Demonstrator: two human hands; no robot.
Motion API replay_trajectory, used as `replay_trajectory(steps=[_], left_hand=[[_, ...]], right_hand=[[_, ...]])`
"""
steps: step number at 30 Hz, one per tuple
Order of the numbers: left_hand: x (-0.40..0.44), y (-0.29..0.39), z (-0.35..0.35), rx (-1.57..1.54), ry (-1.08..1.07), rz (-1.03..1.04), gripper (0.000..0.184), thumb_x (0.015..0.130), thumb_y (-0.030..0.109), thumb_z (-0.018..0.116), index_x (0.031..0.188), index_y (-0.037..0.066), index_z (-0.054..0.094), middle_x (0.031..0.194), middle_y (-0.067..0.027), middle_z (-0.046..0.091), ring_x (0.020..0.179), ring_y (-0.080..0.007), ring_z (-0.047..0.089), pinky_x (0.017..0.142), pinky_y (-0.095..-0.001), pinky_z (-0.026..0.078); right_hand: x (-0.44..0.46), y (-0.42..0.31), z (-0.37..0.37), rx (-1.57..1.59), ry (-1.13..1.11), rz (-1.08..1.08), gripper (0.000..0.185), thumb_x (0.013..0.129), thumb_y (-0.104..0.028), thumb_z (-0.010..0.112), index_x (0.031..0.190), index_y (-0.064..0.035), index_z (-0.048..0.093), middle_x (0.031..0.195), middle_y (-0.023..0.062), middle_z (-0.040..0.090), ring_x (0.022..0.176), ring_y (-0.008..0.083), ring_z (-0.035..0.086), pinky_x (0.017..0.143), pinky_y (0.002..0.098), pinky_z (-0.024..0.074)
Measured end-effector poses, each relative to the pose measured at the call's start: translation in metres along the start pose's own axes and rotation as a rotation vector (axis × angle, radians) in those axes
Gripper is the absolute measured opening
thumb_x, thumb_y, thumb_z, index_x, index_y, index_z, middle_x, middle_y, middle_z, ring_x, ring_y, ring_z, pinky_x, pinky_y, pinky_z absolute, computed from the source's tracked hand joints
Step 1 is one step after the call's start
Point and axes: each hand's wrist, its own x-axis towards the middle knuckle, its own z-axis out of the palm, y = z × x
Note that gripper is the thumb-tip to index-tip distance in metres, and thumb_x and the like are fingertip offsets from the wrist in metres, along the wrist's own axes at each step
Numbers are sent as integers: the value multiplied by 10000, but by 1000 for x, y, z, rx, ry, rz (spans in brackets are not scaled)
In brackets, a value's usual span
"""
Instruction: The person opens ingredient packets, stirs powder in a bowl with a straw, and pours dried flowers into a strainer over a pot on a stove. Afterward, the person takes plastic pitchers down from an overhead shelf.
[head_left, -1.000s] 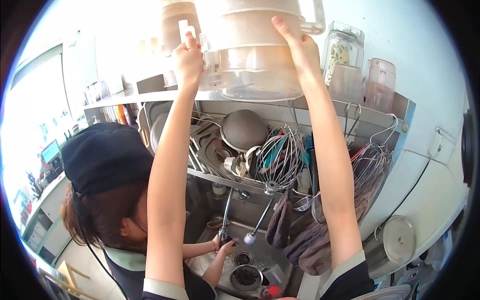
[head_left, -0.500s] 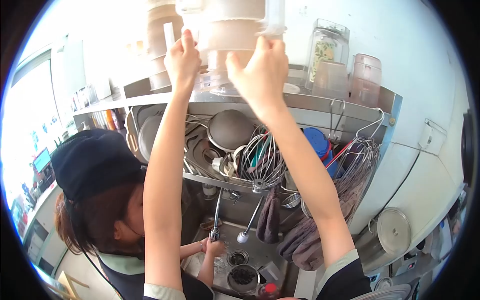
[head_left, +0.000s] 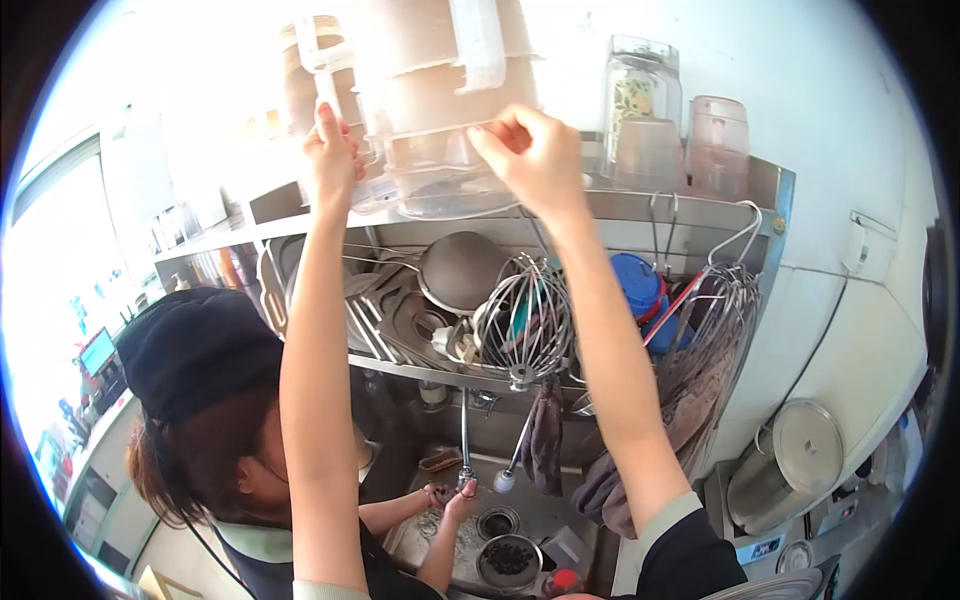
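Both my arms reach up to a tall stack of translucent plastic pitchers (head_left: 440, 100) at the upper shelf. My left hand (head_left: 332, 165) is closed around a pitcher handle on the stack's left side. At the right, my right hand (head_left: 540, 165) has its fingers curled, with thumb and fingertips pinching the stack's edge. The stack's bottom overlaps the shelf's front edge, and glare washes out its upper part. Another handle (head_left: 480, 45) hangs down the stack's front, above my right hand.
A co-worker in a dark cap (head_left: 200, 350) leans over the sink (head_left: 430, 555) at lower left, hands near the faucet (head_left: 465, 470). The lower rack holds a strainer (head_left: 463, 272) and a wire whisk (head_left: 525, 315). Clear jugs (head_left: 640, 110) stand at the shelf's right.
The pitcher stack and my left hand sit lower and further left in view. My right hand has gone from spread fingers to a pinch at the stack. The co-worker's hands have shifted under the faucet.
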Motion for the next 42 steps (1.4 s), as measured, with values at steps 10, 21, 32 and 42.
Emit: replay_trajectory(steps=[10,21,32,42], left_hand=[[-11,-3,8,412,208,217,516,858,410,369,582,-17,457,445,-106,429,393,-190,419,418,-348,359],[-26,11,27,390,147,207,493,854,374,390,565,-24,418,506,-197,461,500,-333,465,531,-404,376],[-11,15,-1,38,-6,16,494,839,481,357,607,49,416,429,-2,360,347,-94,347,339,-260,304],[-10,4,-12,43,134,-63,483,811,527,372,775,47,417,487,29,323,358,-55,293,324,-208,248]], right_hand=[[-9,2,27,-421,134,-272,386,692,-355,572,555,6,557,543,129,535,493,288,548,445,367,439],[-9,-27,48,-341,-57,-203,266,686,-188,445,518,-1,532,526,180,504,488,326,507,470,394,406],[12,8,-13,181,-89,28,235,720,-181,471,563,-14,523,495,86,494,449,155,470,463,293,405],[38,23,-21,-17,-54,105,322,688,-297,559,869,-31,549,797,99,580,657,201,552,612,306,438]])
